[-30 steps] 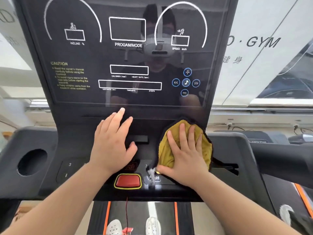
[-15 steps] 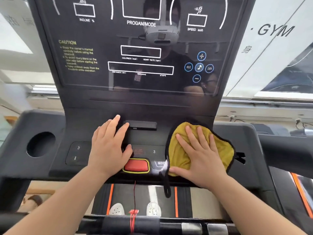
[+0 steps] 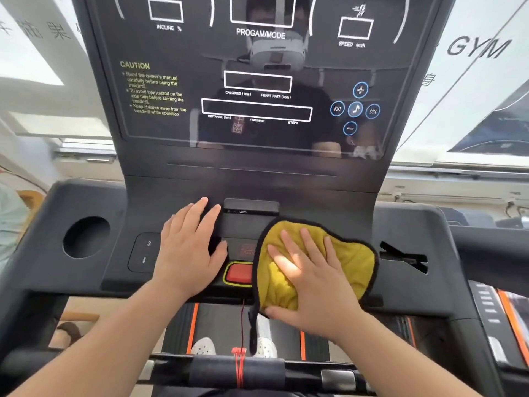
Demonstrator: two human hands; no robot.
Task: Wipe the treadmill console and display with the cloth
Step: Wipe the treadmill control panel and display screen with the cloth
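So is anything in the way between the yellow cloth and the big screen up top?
Almost nothing. The right hand presses the cloth flat on the console, below the display. A small black ledge sits just above the cloth's left edge; the panel right of it looks bare. The left hand rests off to the left.

You see a fluffy yellow cloth (image 3: 352,262) with black edging on the console's (image 3: 406,233) matt black plastic; the display (image 3: 286,133) above is glossy and mirror-like.
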